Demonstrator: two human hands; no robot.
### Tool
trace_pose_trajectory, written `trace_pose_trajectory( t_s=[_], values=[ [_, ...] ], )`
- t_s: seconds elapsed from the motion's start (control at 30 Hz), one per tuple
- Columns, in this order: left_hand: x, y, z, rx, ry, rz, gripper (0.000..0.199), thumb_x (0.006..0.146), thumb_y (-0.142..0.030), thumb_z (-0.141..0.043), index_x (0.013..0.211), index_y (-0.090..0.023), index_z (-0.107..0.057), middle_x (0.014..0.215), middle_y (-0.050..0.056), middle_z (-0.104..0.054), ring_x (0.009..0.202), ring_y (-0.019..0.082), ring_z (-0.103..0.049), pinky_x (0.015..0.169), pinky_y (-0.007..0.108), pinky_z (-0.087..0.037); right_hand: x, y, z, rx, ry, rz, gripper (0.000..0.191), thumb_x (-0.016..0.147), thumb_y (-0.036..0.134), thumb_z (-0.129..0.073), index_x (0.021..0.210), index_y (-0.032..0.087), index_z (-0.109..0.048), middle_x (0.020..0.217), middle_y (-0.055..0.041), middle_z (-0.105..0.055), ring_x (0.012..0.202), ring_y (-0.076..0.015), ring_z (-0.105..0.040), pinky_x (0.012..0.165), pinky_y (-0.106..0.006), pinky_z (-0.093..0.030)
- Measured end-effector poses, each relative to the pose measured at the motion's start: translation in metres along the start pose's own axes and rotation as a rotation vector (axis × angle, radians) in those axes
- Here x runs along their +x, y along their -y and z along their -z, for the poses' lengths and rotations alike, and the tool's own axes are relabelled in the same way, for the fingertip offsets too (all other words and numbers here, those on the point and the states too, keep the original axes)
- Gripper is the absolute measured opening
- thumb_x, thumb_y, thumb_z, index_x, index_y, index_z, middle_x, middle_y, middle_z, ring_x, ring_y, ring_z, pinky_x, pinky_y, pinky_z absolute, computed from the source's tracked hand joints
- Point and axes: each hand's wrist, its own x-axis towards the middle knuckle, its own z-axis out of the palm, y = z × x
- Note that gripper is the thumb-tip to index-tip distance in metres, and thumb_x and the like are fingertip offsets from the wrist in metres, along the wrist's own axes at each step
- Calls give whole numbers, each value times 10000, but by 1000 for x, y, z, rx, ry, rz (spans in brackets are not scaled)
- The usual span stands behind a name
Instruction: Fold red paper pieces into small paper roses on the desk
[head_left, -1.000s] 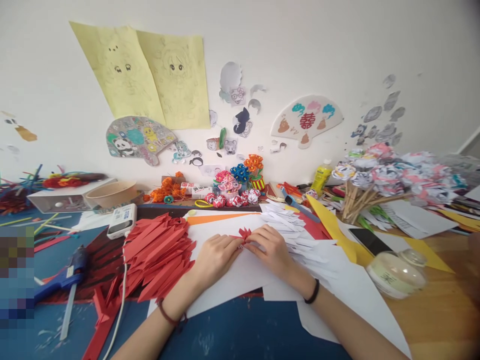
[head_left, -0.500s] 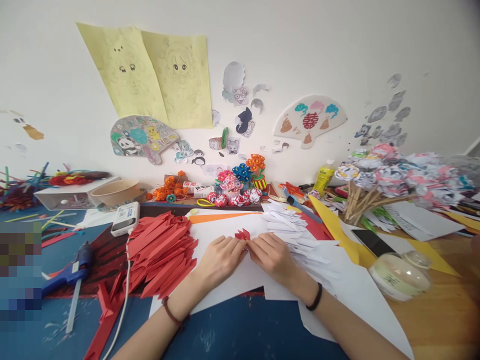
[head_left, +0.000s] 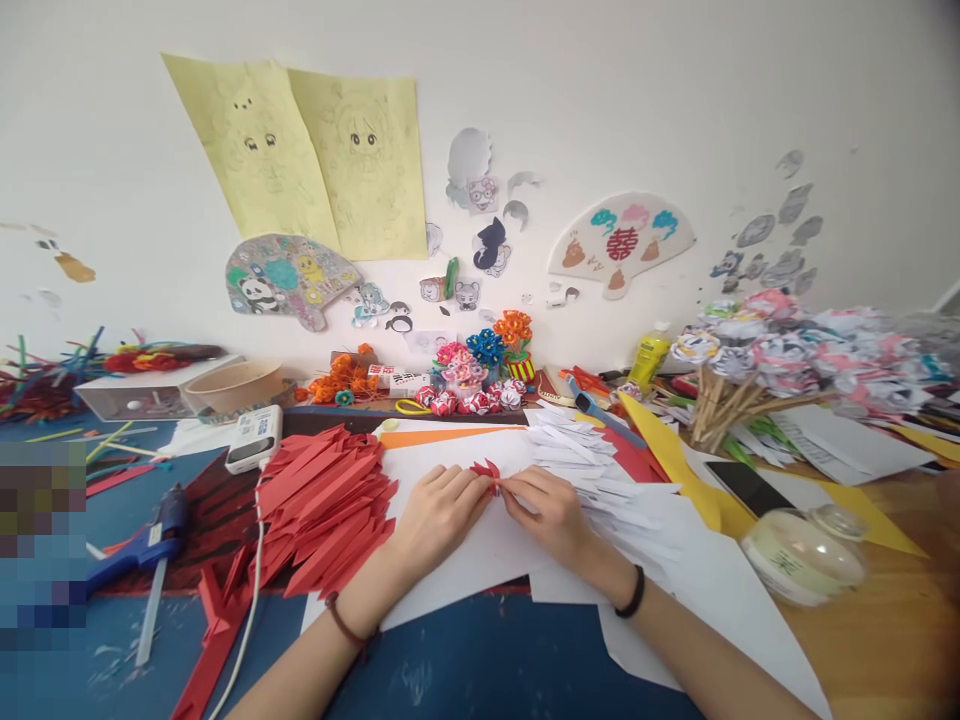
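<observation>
Through my remote view, my left hand [head_left: 442, 508] and my right hand [head_left: 549, 510] both pinch a small red folded paper piece [head_left: 486, 470], fingertips drawn together from either side. It is held to the right of my landmark, the wide pile of red folded paper strips [head_left: 326, 510], above a large flat white paper sheet [head_left: 457, 540] that reaches rightward from that pile. Well to the right of the pile, past my right hand, I see a loose heap of white folded paper strips [head_left: 574, 450]. Just beside the pile's upper left lies a white rectangular device with a dark display [head_left: 253, 438], its thin white cable [head_left: 259, 580] running down the pile's left side. Farther left of the pile lies a blue plastic glue gun [head_left: 161, 535].
</observation>
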Motion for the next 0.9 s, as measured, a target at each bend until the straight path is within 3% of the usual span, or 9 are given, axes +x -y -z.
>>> trace_pose_trajectory(
  t_s=[0.9],
  values=[
    [-2,-1,0,-79,-3,-38,170,947,-174,-492,1100,-154,-563,872,53,-641,744,184,-544,659,316,-404,-1,-1,0,-5,19,32,147,918,99,-563,1003,177,-655,856,-42,-693,784,-169,-628,692,-302,-508]
  ],
)
